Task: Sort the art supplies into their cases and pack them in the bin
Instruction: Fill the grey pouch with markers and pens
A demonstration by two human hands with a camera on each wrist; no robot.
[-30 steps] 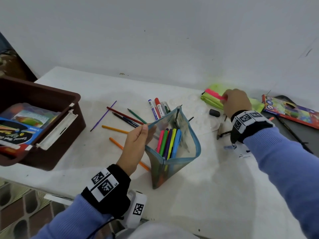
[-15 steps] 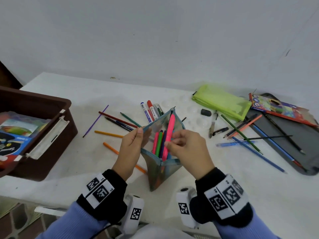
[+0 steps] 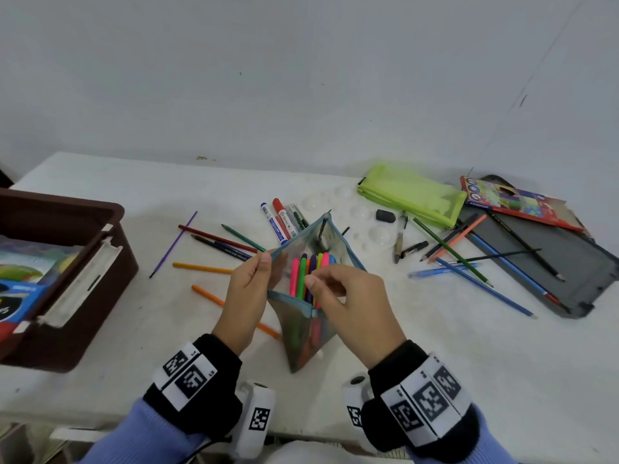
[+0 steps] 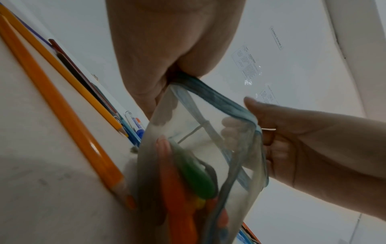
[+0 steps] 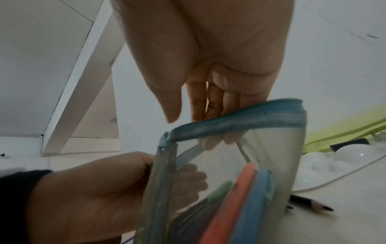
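Room: plain pale wall [image 3: 301, 78] behind; printed sheets are stuck to it in the left wrist view. White table [image 3: 435, 363], scuffed and smudged.

Brown bin [image 3: 83, 296] at the table's left edge, boxed supplies inside. Grey tray [image 3: 552, 262] at far right, pencil box [image 3: 516, 202] lying across its back. Green pouch [image 3: 412, 195] lies flat behind centre.

Mesh pouch [image 3: 304, 329], blue-trimmed, stands upright at centre, mouth open, markers [image 3: 303, 276] upright inside.

Left hand [image 3: 248, 296] pinches the pouch's left rim, thumb against fingers. Right hand [image 3: 355, 303] has fingers hooked over the right rim.

Loose pencils [image 3: 214, 237] lie left of the pouch and also right of it.
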